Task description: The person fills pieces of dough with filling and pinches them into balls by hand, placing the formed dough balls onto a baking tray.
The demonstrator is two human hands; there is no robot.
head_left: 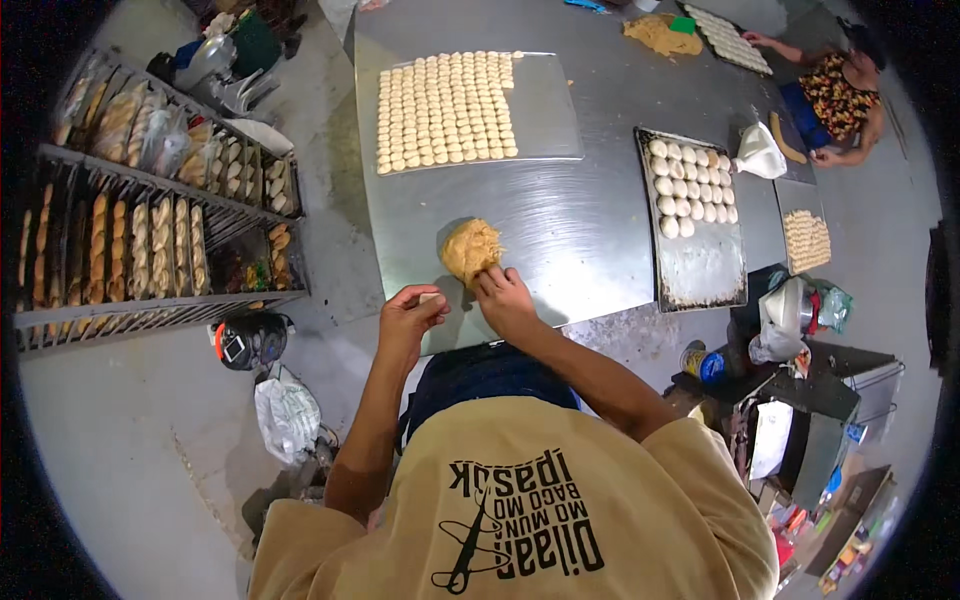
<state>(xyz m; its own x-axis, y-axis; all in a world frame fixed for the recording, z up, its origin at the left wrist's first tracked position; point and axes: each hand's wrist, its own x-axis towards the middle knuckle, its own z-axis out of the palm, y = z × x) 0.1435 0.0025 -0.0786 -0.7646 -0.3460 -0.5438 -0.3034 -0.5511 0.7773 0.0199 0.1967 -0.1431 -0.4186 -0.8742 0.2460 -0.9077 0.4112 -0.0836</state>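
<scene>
A rough lump of tan dough [470, 249] rests on the metal table near its front edge. My right hand [507, 304] is at the lump's near side, its bent fingers gripping the edge of the dough. Just to the left, my left hand [408, 322] is closed around a small pale piece of dough [430, 298], pinched between thumb and fingers. Beyond the lump lies a flat tray [548, 110] with many small round dough pieces [447, 112] set in close rows; the tray's right part is bare metal.
On the right of the metal table [600, 230] is a dark-rimmed baking tray [703, 280] with larger white dough balls [690, 182]. A white container [760, 152] stands beside it. Another person [838, 95] works at the far right. Bread racks [160, 215] stand at left.
</scene>
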